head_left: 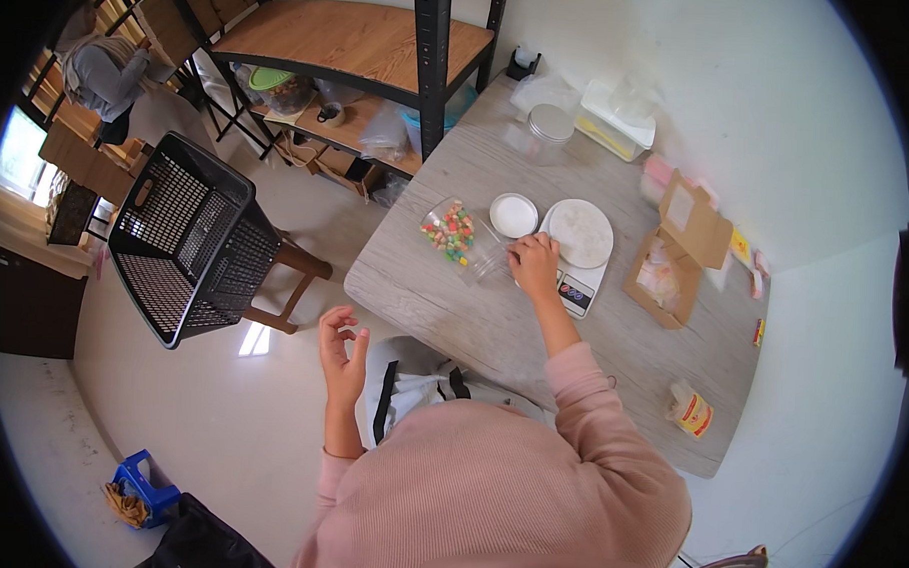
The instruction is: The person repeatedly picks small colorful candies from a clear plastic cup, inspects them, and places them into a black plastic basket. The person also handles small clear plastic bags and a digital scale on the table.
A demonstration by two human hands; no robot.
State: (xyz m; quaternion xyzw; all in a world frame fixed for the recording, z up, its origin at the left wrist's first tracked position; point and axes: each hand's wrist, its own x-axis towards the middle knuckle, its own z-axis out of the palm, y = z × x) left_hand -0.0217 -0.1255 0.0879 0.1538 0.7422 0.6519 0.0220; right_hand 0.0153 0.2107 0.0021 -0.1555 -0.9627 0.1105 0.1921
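My right hand [533,264] rests on the grey wooden table [453,314], fingers curled, touching the near end of a clear plastic jar [463,239] that lies on its side with colourful candies inside. Whether the fingers grip the jar I cannot tell. A white lid [513,215] lies just beyond the hand. A white kitchen scale [579,246] with a round platform sits right beside the hand. My left hand [342,352] hovers off the table's near-left edge, fingers loosely apart, holding nothing.
An open cardboard box [676,257] with a plastic bag stands right of the scale. A lidded clear jar [546,130] and plastic containers [614,117] sit at the far end. A black basket [191,240] rests on a stool at left. Shelving [363,50] stands behind; another person [102,66] is far left.
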